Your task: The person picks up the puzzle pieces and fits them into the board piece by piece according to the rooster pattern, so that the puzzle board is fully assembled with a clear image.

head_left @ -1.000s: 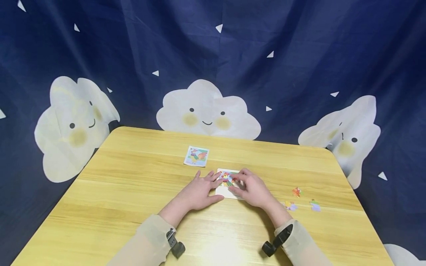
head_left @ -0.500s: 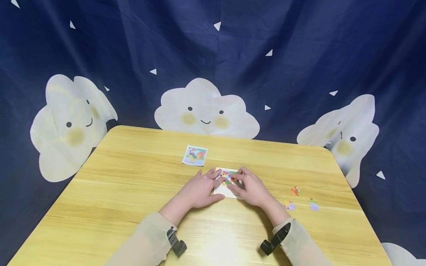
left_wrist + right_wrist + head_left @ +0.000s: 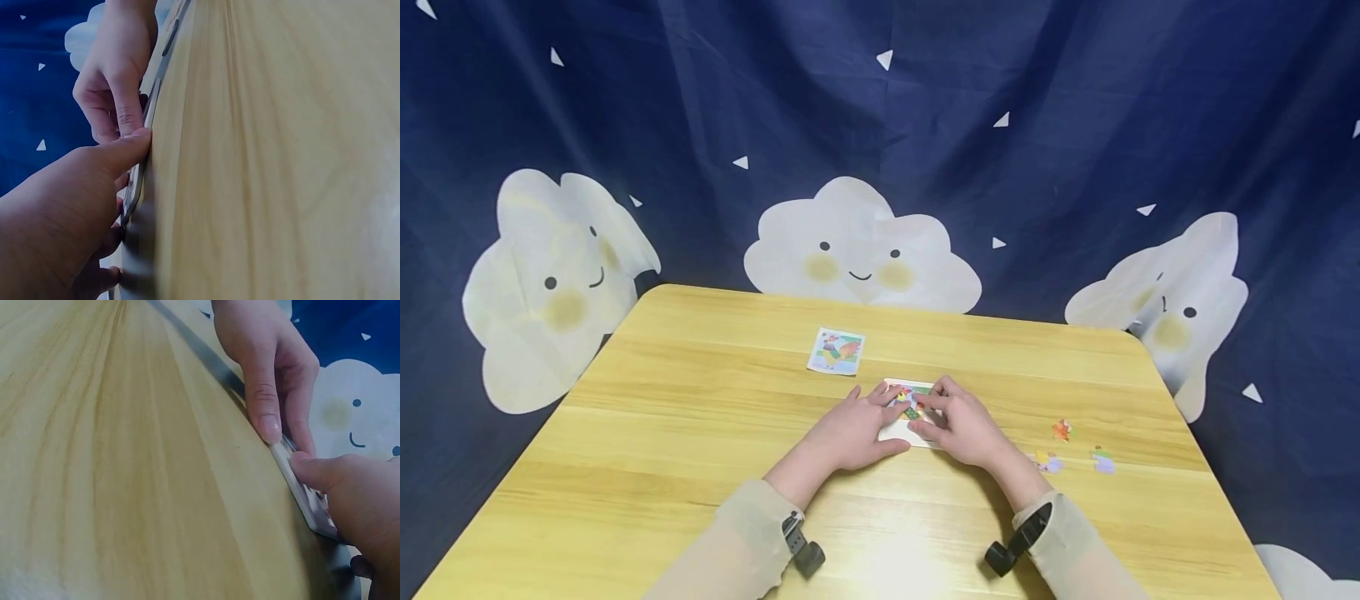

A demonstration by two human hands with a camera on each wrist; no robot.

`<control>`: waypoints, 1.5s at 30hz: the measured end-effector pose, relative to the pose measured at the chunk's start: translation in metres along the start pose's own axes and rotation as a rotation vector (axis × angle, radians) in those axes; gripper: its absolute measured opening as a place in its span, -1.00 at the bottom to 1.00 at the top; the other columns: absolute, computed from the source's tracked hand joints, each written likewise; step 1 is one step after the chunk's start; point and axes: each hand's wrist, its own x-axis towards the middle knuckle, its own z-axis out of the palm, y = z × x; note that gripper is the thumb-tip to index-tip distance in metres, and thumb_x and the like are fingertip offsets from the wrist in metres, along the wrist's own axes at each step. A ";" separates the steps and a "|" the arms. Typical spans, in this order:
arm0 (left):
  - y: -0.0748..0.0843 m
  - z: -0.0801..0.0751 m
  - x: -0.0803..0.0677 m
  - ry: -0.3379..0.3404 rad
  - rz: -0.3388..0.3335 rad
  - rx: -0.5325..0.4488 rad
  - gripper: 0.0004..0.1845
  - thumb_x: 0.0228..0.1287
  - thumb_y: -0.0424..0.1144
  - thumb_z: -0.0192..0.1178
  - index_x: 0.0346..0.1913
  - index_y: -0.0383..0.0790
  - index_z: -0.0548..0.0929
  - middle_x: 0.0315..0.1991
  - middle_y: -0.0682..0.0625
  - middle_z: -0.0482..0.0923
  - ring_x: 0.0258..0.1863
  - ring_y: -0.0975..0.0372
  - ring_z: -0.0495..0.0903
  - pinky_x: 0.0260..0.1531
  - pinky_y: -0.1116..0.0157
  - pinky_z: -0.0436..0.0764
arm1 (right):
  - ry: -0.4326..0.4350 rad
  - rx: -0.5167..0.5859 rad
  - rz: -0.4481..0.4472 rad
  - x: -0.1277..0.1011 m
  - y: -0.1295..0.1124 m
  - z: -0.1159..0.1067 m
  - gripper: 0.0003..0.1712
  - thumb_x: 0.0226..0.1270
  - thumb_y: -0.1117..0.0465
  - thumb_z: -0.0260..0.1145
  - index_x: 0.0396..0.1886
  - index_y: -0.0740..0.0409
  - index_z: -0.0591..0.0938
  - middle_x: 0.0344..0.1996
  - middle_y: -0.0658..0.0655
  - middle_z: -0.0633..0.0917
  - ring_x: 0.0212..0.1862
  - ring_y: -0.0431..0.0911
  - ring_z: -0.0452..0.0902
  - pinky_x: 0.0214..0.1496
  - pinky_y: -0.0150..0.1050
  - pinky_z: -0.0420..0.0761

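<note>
Puzzle tray: the white puzzle tray (image 3: 901,432) lies flat near the middle of the desk (image 3: 700,433), with a colourful patch of joined pieces (image 3: 910,403) in its far half; the near part shows bare white
Left hand: the left hand (image 3: 850,433) rests flat on the tray's left edge, fingers fairly straight and spread, thumb (image 3: 122,153) laid along the near rim; the grip is relaxed, pressing and not clasping
Right hand: the right hand (image 3: 962,429) sits over the tray's right side, fingers bent down onto the pieces, thumb tip (image 3: 306,467) against the near rim; whether a piece is pinched under the fingers cannot be told
Doing it well: my judgement is that the left hand should hold the tray steady by its edge while the right fingertips press straight down, so that the piece seats without nudging its neighbours; sideways sliding would likely lift the joined patch
Risk: the tray looks thin and light, so uneven pressure at one rim may tip or skate it on the smooth wood
Loose pieces: three loose pieces lie well apart to the right, an orange piece (image 3: 1061,430), a yellow and purple piece (image 3: 1048,462) and a green and purple piece (image 3: 1102,461)
Reference card: a small picture card (image 3: 836,351) lies just beyond the tray, towards the far left
Backdrop: a dark blue curtain (image 3: 1075,125) with smiling clouds hangs behind the desk
</note>
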 end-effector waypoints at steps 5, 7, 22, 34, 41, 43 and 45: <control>-0.001 0.001 0.000 -0.011 0.006 -0.013 -0.21 0.54 0.33 0.09 0.62 -0.06 0.37 0.66 -0.01 0.09 0.64 0.00 0.06 0.52 -0.25 0.11 | -0.005 0.010 0.009 0.000 0.001 0.002 -0.37 0.43 -0.06 0.50 0.34 0.19 0.68 -0.17 -0.02 0.48 -0.37 -0.20 0.34 -0.27 -0.24 0.44; -0.001 0.000 0.000 -0.014 0.010 -0.014 -0.21 0.55 0.33 0.07 0.63 -0.05 0.35 0.66 0.00 0.08 0.64 -0.01 0.05 0.52 -0.26 0.10 | -0.012 0.024 0.021 0.001 0.002 0.002 -0.37 0.42 -0.04 0.51 0.34 0.20 0.68 -0.18 -0.02 0.48 -0.36 -0.19 0.34 -0.27 -0.25 0.44; 0.002 -0.004 0.000 -0.035 0.004 0.004 -0.22 0.55 0.31 0.09 0.64 -0.03 0.33 0.66 -0.02 0.09 0.63 -0.05 0.08 0.50 -0.27 0.13 | -0.051 0.172 0.117 0.011 -0.001 -0.001 -0.46 0.29 0.08 0.63 0.18 0.24 0.76 -0.27 0.00 0.47 -0.35 -0.13 0.37 -0.30 -0.24 0.44; 0.002 -0.005 0.000 -0.034 0.006 0.012 -0.21 0.54 0.32 0.08 0.64 -0.04 0.34 0.66 -0.03 0.09 0.63 -0.03 0.07 0.52 -0.27 0.11 | -0.070 0.117 0.061 0.005 -0.001 -0.006 -0.43 0.40 0.03 0.54 0.29 0.22 0.71 -0.24 0.01 0.49 -0.36 -0.14 0.35 -0.33 -0.25 0.41; 0.002 -0.004 0.001 -0.042 0.003 0.020 -0.20 0.55 0.34 0.06 0.64 -0.04 0.34 0.66 -0.02 0.07 0.64 -0.01 0.06 0.53 -0.25 0.08 | -0.103 0.211 0.028 0.000 0.001 -0.013 -0.48 0.47 0.09 0.48 0.31 0.23 0.70 -0.11 0.07 0.56 -0.34 -0.12 0.45 -0.32 -0.25 0.53; 0.002 -0.004 0.001 -0.041 0.000 0.025 -0.20 0.55 0.34 0.06 0.63 -0.04 0.35 0.66 -0.03 0.07 0.64 -0.01 0.06 0.53 -0.24 0.08 | -0.101 0.244 0.014 -0.002 0.002 -0.016 -0.50 0.49 0.11 0.46 0.31 0.24 0.70 -0.06 0.09 0.57 -0.33 -0.11 0.48 -0.31 -0.26 0.56; 0.002 -0.003 0.001 -0.040 0.000 0.028 -0.21 0.54 0.34 0.06 0.63 -0.04 0.35 0.66 -0.04 0.08 0.64 -0.02 0.06 0.53 -0.24 0.08 | -0.093 0.262 -0.002 -0.005 0.003 -0.019 -0.54 0.51 0.12 0.44 0.29 0.24 0.71 -0.03 0.13 0.59 -0.32 -0.09 0.50 -0.30 -0.25 0.57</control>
